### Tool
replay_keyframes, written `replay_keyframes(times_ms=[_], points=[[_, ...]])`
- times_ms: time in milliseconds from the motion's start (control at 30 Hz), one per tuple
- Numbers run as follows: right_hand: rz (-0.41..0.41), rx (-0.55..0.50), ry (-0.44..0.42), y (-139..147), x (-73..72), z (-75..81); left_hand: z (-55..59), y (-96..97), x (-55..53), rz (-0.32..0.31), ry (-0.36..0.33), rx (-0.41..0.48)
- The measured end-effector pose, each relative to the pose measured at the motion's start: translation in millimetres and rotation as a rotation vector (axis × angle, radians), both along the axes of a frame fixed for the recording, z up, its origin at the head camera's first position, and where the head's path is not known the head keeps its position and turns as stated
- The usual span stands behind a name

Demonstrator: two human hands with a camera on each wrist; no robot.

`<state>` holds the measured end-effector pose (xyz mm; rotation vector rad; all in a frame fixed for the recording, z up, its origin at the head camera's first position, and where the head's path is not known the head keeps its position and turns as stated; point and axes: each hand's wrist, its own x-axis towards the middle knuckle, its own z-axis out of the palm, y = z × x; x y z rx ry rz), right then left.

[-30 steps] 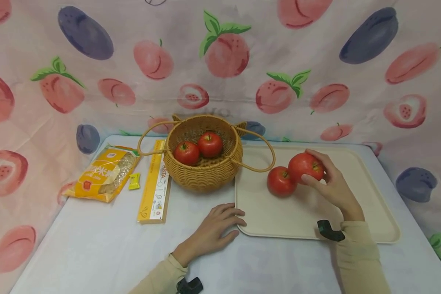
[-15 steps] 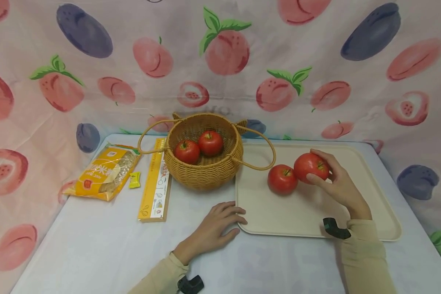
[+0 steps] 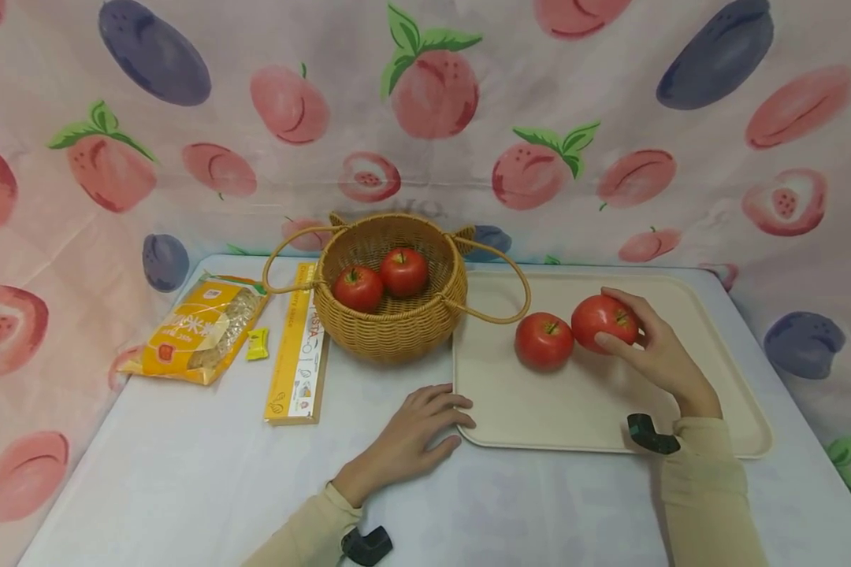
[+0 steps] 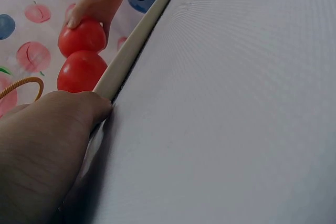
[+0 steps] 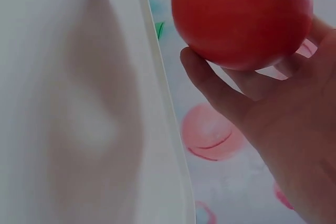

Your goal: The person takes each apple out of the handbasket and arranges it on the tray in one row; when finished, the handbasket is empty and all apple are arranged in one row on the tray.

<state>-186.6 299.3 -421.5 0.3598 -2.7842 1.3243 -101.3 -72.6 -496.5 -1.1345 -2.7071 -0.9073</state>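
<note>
My right hand [image 3: 670, 354] grips a red apple [image 3: 605, 324] between thumb and fingers over the beige tray [image 3: 539, 421]. In the right wrist view the fingers curve under this apple [image 5: 241, 17]. A second red apple [image 3: 544, 341] sits on the tray just left of the held one. My left hand [image 3: 410, 435] rests on the table with relaxed fingers, their tips on the tray's left rim near its front corner. Two more red apples, one at the left [image 3: 358, 288] and one at the right [image 3: 403, 272], lie inside the wicker basket [image 3: 390, 339].
The basket's right handle [image 3: 499, 317] reaches over the tray's back left corner. Left of the basket lie a yellow pasta box [image 3: 294, 362], a small yellow packet [image 3: 258, 344] and an orange bag of grain [image 3: 198, 331]. A fruit-print cloth [image 3: 581, 71] hangs behind the table.
My right hand has moved a little to the right with its apple, which overlapped the other tray apple more before. The left hand stays at the tray's corner.
</note>
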Motion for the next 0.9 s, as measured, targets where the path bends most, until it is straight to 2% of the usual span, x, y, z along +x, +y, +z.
replay_keyframes(times_ms=[200,433,900], points=[[-0.011,0.037,-0.055,1.3,0.7,-0.4,0.8,-0.3,0.1,0.000,-0.024,0.001],[-0.003,0.031,-0.138,3.1,0.0,-4.0,0.6,-0.3,0.0,-0.002,-0.006,0.012],[0.009,0.081,-0.176,5.4,-1.6,-7.6,-0.4,-0.9,-0.6,0.004,-0.014,-0.009]])
